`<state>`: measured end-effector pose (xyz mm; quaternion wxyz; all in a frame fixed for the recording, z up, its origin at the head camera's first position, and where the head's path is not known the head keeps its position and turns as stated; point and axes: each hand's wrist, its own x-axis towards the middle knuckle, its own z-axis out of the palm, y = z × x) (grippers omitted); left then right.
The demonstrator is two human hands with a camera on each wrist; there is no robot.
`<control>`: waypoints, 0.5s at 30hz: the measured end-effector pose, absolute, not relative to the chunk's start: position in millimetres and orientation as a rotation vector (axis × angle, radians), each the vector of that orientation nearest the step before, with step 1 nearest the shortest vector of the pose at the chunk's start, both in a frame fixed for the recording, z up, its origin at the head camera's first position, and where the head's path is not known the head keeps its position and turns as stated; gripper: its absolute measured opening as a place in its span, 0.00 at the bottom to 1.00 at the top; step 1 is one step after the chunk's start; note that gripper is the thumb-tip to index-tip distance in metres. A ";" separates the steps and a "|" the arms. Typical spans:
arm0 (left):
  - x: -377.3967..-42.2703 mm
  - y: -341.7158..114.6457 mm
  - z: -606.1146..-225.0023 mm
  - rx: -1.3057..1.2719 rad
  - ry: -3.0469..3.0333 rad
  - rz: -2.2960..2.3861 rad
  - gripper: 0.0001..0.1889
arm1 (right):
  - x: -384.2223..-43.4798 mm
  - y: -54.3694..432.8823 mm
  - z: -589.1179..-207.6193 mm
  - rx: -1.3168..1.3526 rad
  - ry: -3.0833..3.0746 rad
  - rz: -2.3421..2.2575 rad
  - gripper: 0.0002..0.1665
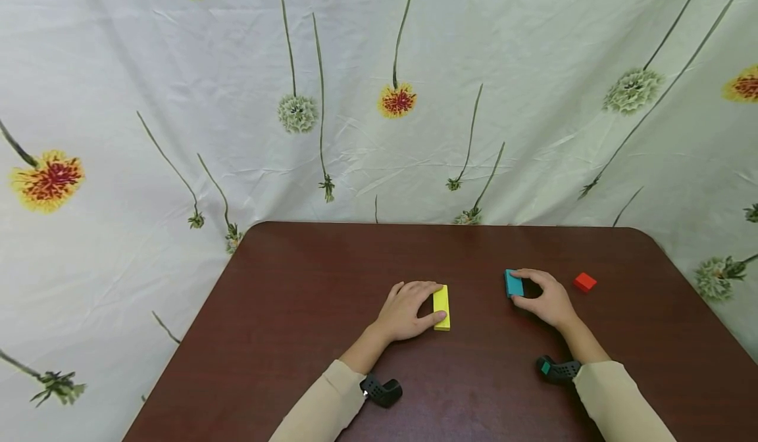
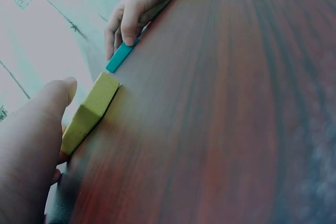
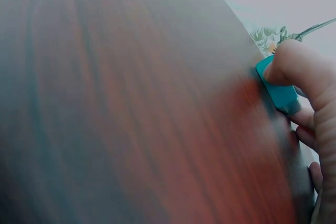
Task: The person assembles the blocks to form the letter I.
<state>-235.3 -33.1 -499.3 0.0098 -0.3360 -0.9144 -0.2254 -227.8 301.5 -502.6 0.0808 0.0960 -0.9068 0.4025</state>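
A yellow rectangular block [image 1: 441,307] lies lengthwise away from me on the table, beside my left hand [image 1: 405,310]. In the head view, the thumb and index finger spread over its near and far ends. The left wrist view shows the thumb tip apart from the yellow block [image 2: 94,106], with other fingers close to its far end. To the right, my right hand [image 1: 547,297] pinches a blue block [image 1: 513,284] between thumb and index finger at opposite ends. In the right wrist view, the thumb presses against the blue block [image 3: 281,95].
A small red block [image 1: 585,282] sits on the table just right of my right hand. The dark reddish-brown wooden table [image 1: 331,251] has rounded far corners. Behind it hangs a pale cloth [image 1: 237,67] printed with flowers. Each wrist wears a black band.
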 end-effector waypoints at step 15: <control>-235.6 -33.6 -501.3 -1.054 -2.864 -0.708 0.31 | -227.4 300.4 -503.5 0.270 -2.686 1.221 0.29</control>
